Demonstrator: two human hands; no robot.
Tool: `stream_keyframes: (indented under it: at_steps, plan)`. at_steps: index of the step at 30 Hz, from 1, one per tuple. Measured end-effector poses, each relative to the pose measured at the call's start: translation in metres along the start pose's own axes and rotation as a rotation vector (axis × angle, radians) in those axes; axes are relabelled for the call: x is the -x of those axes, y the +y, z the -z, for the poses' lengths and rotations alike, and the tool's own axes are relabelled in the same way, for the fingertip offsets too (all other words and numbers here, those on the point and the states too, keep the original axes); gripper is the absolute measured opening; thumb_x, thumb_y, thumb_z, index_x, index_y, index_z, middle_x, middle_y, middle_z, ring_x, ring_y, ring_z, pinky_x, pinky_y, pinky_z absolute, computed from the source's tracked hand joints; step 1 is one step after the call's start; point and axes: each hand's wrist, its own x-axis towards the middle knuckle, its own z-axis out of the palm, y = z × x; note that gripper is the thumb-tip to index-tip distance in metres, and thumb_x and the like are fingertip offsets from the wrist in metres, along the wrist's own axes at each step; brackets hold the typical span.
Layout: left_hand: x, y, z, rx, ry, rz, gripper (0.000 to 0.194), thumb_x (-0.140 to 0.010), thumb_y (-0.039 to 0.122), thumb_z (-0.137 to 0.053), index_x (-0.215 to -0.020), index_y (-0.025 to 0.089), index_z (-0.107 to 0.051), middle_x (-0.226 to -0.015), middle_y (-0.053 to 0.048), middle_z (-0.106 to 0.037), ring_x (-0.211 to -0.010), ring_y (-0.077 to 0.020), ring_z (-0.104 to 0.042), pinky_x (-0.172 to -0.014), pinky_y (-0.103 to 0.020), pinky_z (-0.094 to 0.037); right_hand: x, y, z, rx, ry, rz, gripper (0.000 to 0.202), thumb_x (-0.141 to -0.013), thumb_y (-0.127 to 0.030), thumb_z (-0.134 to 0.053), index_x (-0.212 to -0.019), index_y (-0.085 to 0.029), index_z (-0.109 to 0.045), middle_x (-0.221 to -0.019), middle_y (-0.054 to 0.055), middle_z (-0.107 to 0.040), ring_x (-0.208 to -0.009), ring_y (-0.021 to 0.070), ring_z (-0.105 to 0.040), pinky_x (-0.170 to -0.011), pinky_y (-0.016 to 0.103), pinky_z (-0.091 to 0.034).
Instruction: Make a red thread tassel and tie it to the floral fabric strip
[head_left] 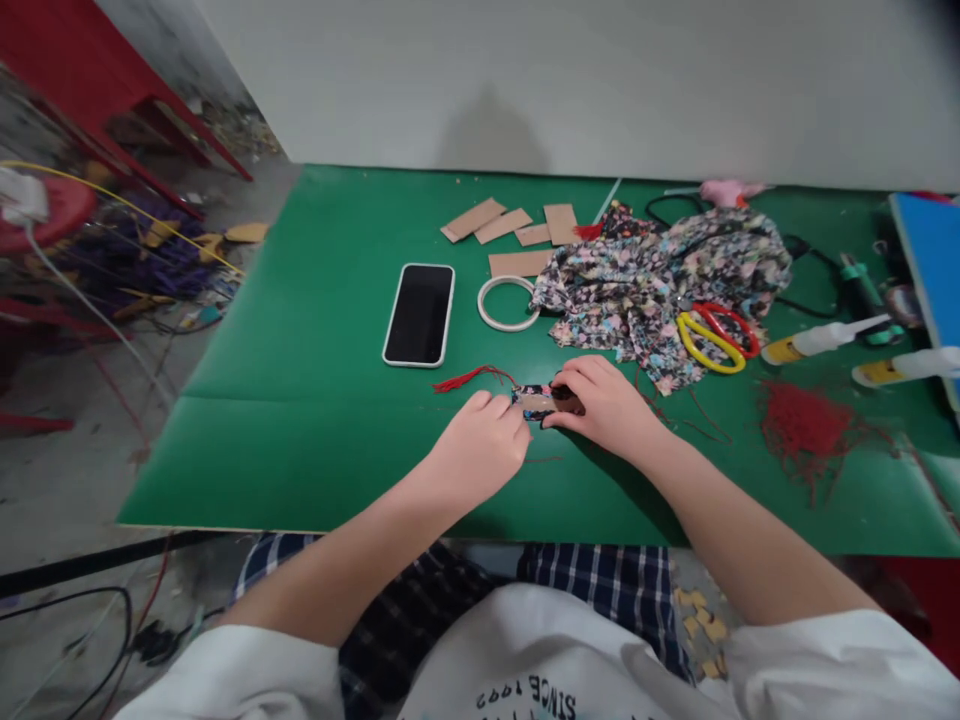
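Between my hands is a small cardboard strip [535, 402] edged with dark floral fabric, low over the green table. My left hand [486, 435] is closed on its left end, fingers curled. From the right, my right hand [600, 405] grips the other end between thumb and fingers, hiding part of it. A red tassel [465, 379] lies just beyond my left hand, its thread running to the strip's left end. Past my right hand spreads a crumpled floral cloth [675, 265], with red-and-yellow-handled scissors [712, 340] on its near edge.
Cardboard pieces [487, 220] lie at the back, above a phone [420, 315] and a pale ring [508, 304]. To the right are glue bottles [817, 340], a heap of red threads [806, 425], a pink glue gun [729, 192] and a blue board [934, 270].
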Motion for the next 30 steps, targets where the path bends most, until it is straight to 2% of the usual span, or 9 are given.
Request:
stream_keyframes:
  at_steps: [3, 6, 9, 13, 18, 22, 25, 28, 30]
  plan:
    - [0.001, 0.002, 0.001, 0.015, 0.011, 0.016, 0.023, -0.088, 0.022, -0.046, -0.082, 0.009, -0.063, -0.084, -0.011, -0.065, -0.08, -0.0218, -0.055, -0.068, -0.035, -0.036, -0.001, 0.002, 0.006, -0.015, -0.019, 0.006, 0.046, -0.069, -0.053, -0.063, -0.091, -0.013, -0.059, -0.097, 0.013, -0.059, -0.095, 0.0258, -0.051, -0.084, 0.038, -0.044]
    - [0.005, 0.001, 0.0, 0.044, 0.02, 0.031, 0.024, -0.088, 0.026, -0.047, -0.089, 0.008, -0.063, -0.088, -0.011, -0.065, -0.085, -0.0224, -0.055, -0.072, -0.036, -0.037, -0.012, 0.008, 0.017, -0.047, -0.052, 0.028, 0.036, -0.078, -0.047, -0.056, -0.093, -0.015, -0.061, -0.095, 0.01, -0.061, -0.095, 0.0231, -0.052, -0.085, 0.036, -0.044]
    - [0.008, 0.0, -0.001, 0.068, 0.013, 0.027, 0.025, -0.088, 0.026, -0.046, -0.095, 0.007, -0.062, -0.091, -0.011, -0.065, -0.088, -0.0219, -0.055, -0.075, -0.035, -0.038, -0.036, 0.018, 0.021, -0.012, -0.016, 0.01, 0.027, -0.085, -0.036, -0.05, -0.096, -0.015, -0.063, -0.099, 0.01, -0.062, -0.097, 0.0219, -0.053, -0.088, 0.036, -0.042]
    - [0.007, 0.0, 0.001, 0.087, -0.033, 0.054, 0.026, -0.088, 0.027, -0.045, -0.094, 0.009, -0.062, -0.091, -0.01, -0.063, -0.092, -0.0229, -0.053, -0.078, -0.036, -0.039, -0.078, 0.026, 0.006, 0.045, -0.025, -0.042, 0.027, -0.085, -0.02, -0.049, -0.108, -0.012, -0.061, -0.103, 0.012, -0.061, -0.099, 0.0228, -0.052, -0.088, 0.036, -0.041]
    - [0.004, -0.001, 0.008, 0.122, -0.073, 0.099, 0.025, -0.085, 0.032, -0.051, -0.091, 0.01, -0.062, -0.1, -0.01, -0.059, -0.101, -0.0249, -0.049, -0.081, -0.036, -0.04, -0.111, 0.018, -0.009, -0.048, -0.079, -0.09, 0.014, -0.081, -0.016, -0.053, -0.085, -0.013, -0.066, -0.096, 0.013, -0.06, -0.094, 0.0232, -0.053, -0.082, 0.035, -0.042]
    - [0.003, -0.005, 0.01, 0.153, -0.098, 0.107, 0.025, -0.085, 0.034, -0.051, -0.089, 0.012, -0.064, -0.1, -0.01, -0.058, -0.101, -0.0249, -0.049, -0.081, -0.036, -0.041, -0.12, 0.009, 0.009, -0.149, -0.029, -0.132, 0.014, -0.084, -0.018, -0.048, -0.084, -0.015, -0.061, -0.088, 0.008, -0.062, -0.083, 0.0173, -0.055, -0.074, 0.03, -0.043]
    - [0.003, -0.005, 0.01, 0.162, -0.093, 0.109, 0.027, -0.084, 0.034, -0.052, -0.09, 0.011, -0.064, -0.102, -0.01, -0.058, -0.102, -0.0252, -0.05, -0.082, -0.036, -0.042, -0.117, 0.002, 0.03, -0.352, 0.002, -0.2, 0.021, -0.089, -0.025, -0.037, -0.089, -0.016, -0.055, -0.077, 0.003, -0.06, -0.059, 0.01, -0.05, -0.053, 0.023, -0.041]
    - [0.004, -0.002, 0.009, 0.159, -0.068, 0.122, 0.025, -0.083, 0.032, -0.054, -0.09, 0.011, -0.065, -0.107, -0.011, -0.057, -0.106, -0.0258, -0.049, -0.084, -0.037, -0.043, -0.108, -0.006, 0.045, -1.005, 0.092, -0.338, 0.018, -0.086, -0.034, -0.044, -0.089, -0.017, -0.051, -0.074, -0.001, -0.056, -0.046, 0.0051, -0.039, -0.038, 0.019, -0.029]
    - [0.005, -0.001, 0.009, 0.163, -0.055, 0.13, 0.024, -0.082, 0.032, -0.056, -0.089, 0.012, -0.065, -0.108, -0.012, -0.058, -0.107, -0.0259, -0.05, -0.084, -0.037, -0.044, -0.098, -0.01, 0.05, -1.271, 0.151, -0.36, 0.022, -0.081, -0.039, -0.053, -0.089, -0.019, -0.052, -0.075, -0.003, -0.054, -0.045, 0.0034, -0.037, -0.037, 0.018, -0.026]
